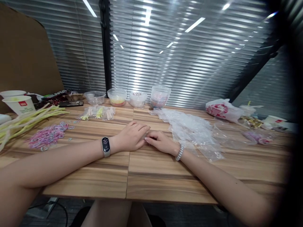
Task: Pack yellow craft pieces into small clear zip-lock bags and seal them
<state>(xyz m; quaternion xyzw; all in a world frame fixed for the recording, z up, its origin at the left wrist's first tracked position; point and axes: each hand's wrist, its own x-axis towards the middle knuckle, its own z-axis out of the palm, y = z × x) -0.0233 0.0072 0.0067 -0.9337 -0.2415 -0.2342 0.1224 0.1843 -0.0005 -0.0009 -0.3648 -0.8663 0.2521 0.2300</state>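
Note:
My left hand (130, 137) lies palm down near the middle of the wooden table (99, 176), its fingers stretched to the right. Close against its fingertips rests my right hand (162, 142), loosely bent, with thumb and index finger a little apart. No object shows in either hand, though the spot where the fingertips meet is partly covered. To the right of my right hand spreads a pile of clear plastic bags (191, 126). A heap of pink and purple small rings (48, 135) sits beyond my left forearm, which wears a fitness band (106, 147).
Clear plastic tubs (117, 97) line the back edge by the blinds, near small filled bags (99, 112). Yellow strips (30, 118) and paper cups (20, 105) stand left, below a cardboard panel (26, 47). A pink-and-white bag (222, 109) lies back right.

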